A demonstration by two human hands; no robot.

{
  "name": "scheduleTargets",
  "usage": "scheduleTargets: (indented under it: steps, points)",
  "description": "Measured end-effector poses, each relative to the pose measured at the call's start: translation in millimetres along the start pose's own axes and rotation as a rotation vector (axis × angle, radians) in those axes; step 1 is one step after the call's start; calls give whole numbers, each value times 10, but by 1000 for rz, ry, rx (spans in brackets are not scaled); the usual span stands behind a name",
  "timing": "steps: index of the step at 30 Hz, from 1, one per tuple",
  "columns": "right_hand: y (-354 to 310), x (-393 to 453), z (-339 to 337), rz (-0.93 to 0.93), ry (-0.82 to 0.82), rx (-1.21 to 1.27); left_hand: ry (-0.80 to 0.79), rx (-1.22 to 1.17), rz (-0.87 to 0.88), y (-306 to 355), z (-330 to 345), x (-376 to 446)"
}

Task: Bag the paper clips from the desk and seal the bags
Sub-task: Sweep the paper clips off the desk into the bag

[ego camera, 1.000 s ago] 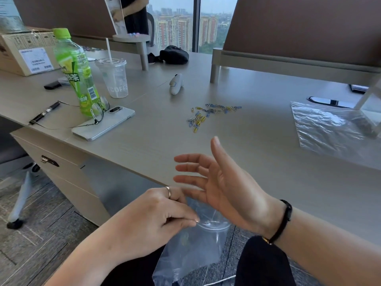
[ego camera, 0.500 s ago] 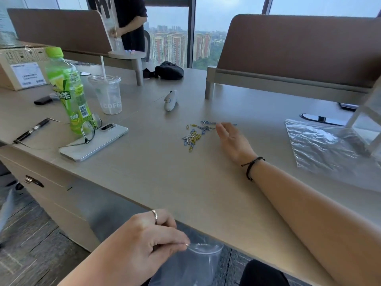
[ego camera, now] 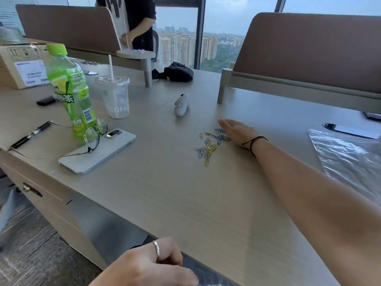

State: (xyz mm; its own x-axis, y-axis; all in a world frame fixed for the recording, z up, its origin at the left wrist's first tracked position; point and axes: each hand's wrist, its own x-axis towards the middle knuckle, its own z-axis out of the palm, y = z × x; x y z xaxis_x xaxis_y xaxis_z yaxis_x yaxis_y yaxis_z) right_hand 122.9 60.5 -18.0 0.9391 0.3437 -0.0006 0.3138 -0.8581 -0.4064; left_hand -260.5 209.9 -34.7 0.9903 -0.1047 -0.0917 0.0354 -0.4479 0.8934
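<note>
Several yellow, blue and silver paper clips [ego camera: 208,145] lie scattered in the middle of the grey desk [ego camera: 185,193]. My right hand [ego camera: 237,131] rests flat on the desk, palm down, fingers together, covering the right end of the clip pile. My left hand [ego camera: 152,267] is below the desk's front edge, pinching the rim of a clear plastic bag [ego camera: 208,278] of which only a sliver shows. A stack of clear plastic bags [ego camera: 350,157] lies at the right of the desk.
Left of the clips lie a phone [ego camera: 99,151] with glasses [ego camera: 90,137] on it, a green bottle [ego camera: 70,93], a plastic cup [ego camera: 115,98] and a pen [ego camera: 31,134]. A white device [ego camera: 181,105] sits behind the clips. A person stands at the far window.
My right hand left the bag near my lap, reached out across the desk and landed flat on the paper clips. My left hand kept pinching the bag.
</note>
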Motion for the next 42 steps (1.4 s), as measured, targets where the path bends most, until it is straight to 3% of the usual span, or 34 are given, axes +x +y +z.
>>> scheduleTargets:
  steps: [6, 9, 12, 14, 15, 17, 29, 42]
  points:
    - [-353, -37, 179, -232, -168, 197, -1, -217, -290, 108, -41, 67]
    - [-442, -109, 263, -334, -219, 216, -115, -121, -317, 153, -9, 29]
    - [-463, -232, 308, -432, -282, 194, -29, 76, -181, 36, -37, -81]
    - [-468, -350, 324, -487, -312, 183, -42, 342, 141, 13, -28, 22]
    - [-465, -421, 332, -517, -319, 174, 35, 449, 280, 8, -37, 38]
    - [-452, -576, 347, -561, -325, 153, 27, 509, 433, 25, -36, -4]
    - [-319, -1703, 234, -672, -419, 212, 73, 460, 433, 27, 201, -148]
    - [-204, -2303, 170, -701, -385, 374, 112, 428, 431, 65, 279, -237]
